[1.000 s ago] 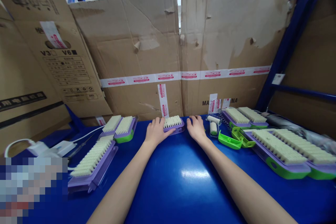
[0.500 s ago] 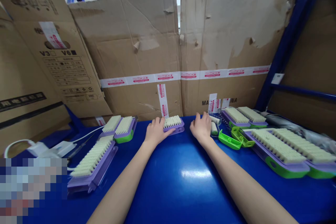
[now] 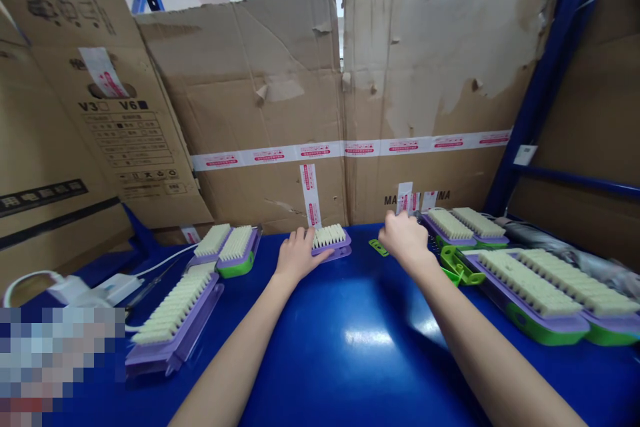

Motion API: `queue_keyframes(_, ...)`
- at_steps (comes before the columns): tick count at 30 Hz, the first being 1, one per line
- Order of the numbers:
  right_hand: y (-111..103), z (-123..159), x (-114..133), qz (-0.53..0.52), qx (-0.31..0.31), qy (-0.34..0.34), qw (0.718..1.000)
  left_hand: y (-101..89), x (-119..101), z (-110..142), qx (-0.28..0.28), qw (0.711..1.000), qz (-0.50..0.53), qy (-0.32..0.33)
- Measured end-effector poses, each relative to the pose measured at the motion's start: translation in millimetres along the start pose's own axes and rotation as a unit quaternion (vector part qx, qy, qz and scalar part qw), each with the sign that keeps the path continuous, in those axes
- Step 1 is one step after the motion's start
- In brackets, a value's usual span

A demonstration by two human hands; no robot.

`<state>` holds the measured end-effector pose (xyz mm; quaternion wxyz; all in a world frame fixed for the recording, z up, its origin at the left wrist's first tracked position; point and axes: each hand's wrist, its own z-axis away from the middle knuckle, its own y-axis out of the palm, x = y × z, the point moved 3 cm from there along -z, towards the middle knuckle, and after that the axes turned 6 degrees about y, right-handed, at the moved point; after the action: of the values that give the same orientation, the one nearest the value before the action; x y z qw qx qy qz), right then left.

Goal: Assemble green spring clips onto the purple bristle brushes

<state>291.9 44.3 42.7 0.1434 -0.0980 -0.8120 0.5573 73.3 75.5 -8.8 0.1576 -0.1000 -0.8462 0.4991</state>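
My left hand (image 3: 296, 257) rests on the blue table (image 3: 350, 340) with its fingers curled round the left end of a small purple brush (image 3: 331, 239) that has white bristles facing up. My right hand (image 3: 406, 239) hovers further right, beside green plastic handles (image 3: 457, 265). Its fingers are curled down and closed, and what they hold is hidden. A small green piece (image 3: 379, 247) shows just left of that hand, low over the table.
Purple and green brushes lie at the left (image 3: 231, 247), front left (image 3: 175, 310), back right (image 3: 463, 223) and right (image 3: 543, 290). Tall cardboard boxes (image 3: 280, 113) wall off the back and left. A white cable and adapter (image 3: 95, 288) lie at the left. Blue rack posts (image 3: 545, 73) stand at the right.
My right hand has left the small brush and moved right and up, over the spot where a white roller lay. A small green piece now shows beside it. My left hand has stayed put.
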Motion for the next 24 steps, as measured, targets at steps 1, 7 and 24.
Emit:
queue_keyframes(1, -7, 1, -4, 0.006, 0.007, -0.021, 1.0, -0.2, 0, 0, -0.001, 1.0, 0.0, 0.001)
queue_keyframes(7, -10, 21, -41, 0.107, 0.047, -0.076, 0.99, 0.0, 0, 1, -0.008, 1.0, 0.008, 0.0)
queue_keyframes(24, -9, 10, -63, -0.07, 0.088, -0.161, 0.981, -22.1, 7, -6, -0.033, 0.999, 0.031, -0.006)
